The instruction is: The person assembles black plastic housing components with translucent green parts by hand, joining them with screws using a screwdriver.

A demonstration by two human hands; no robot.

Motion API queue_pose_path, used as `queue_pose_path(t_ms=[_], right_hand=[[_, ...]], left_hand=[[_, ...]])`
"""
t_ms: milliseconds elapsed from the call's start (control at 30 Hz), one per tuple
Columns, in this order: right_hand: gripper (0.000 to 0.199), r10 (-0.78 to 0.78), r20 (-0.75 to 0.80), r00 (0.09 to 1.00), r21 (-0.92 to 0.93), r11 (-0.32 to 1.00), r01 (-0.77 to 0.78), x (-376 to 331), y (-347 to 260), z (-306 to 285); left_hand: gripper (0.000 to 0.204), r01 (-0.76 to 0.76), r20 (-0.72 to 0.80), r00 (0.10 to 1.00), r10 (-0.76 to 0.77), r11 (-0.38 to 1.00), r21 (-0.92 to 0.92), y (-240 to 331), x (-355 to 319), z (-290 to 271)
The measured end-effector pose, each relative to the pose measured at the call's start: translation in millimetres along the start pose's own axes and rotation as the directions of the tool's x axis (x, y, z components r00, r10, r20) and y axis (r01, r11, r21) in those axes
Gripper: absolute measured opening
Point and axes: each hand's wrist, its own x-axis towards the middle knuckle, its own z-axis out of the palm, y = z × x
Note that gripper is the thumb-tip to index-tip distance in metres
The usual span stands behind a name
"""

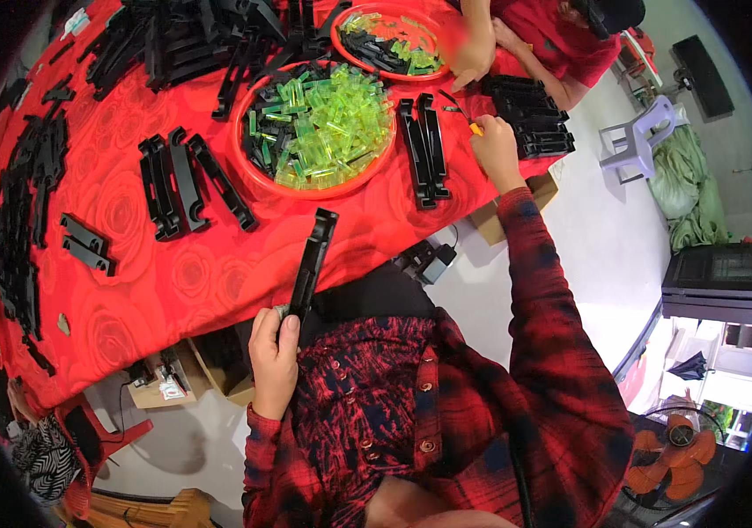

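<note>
A table under a red rose-patterned cloth (173, 273) fills the upper left of the frame. On it lie long black plastic parts (184, 183) and two red bowls (257, 176) of green clips.

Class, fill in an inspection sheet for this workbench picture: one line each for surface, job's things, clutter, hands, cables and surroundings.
Surface: table under a red rose-patterned cloth.
Job's things: long black plastic strip held upright at the table edge; small orange-handled tool.
Clutter: red bowl of clear green pieces, second red bowl behind it, black strips in pairs and piles, stacked black trays.
Hands: left hand grips the strip's lower end; right hand holds the tool over the table.
Cables: nothing seen clearly.
Surroundings: another person's hand at the far bowl, lilac plastic stool, orange fan, pale floor.
</note>
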Motion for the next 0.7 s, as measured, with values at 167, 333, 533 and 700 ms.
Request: queue_pose_path(t_ms=[167, 333, 533, 700], right_hand=[[0.018, 0.019, 0.162, 0.987, -0.058, 0.998, -0.01, -36.4, -36.2, -29.5], [0.029, 0.022, 0.152, 0.988, -0.045, 0.999, -0.016, -60.5, -67.4, -21.2], [0.023, -0.002, 0.096, 0.995, -0.064, 0.998, 0.008, -57.9, -54.6, -12.5], [0.02, -0.03, 0.081, 0.996, 0.028, 0.999, 0.028, -56.2, -43.7, -6.3]], left_hand=[[0.023, 0.038, -0.008, 0.999, -0.038, 0.999, -0.002, -4.0, -5.1, -0.7], [0.022, 0.056, 0.012, 0.998, -0.056, 0.998, -0.02, -4.5, -7.3, 1.1], [0.02, -0.021, 0.008, 1.0, 0.021, 1.0, 0.012, -2.8, -6.3, 2.4], [0.02, 0.027, -0.01, 1.0, -0.027, 1.0, -0.006, 1.7, -12.3, 4.8]])
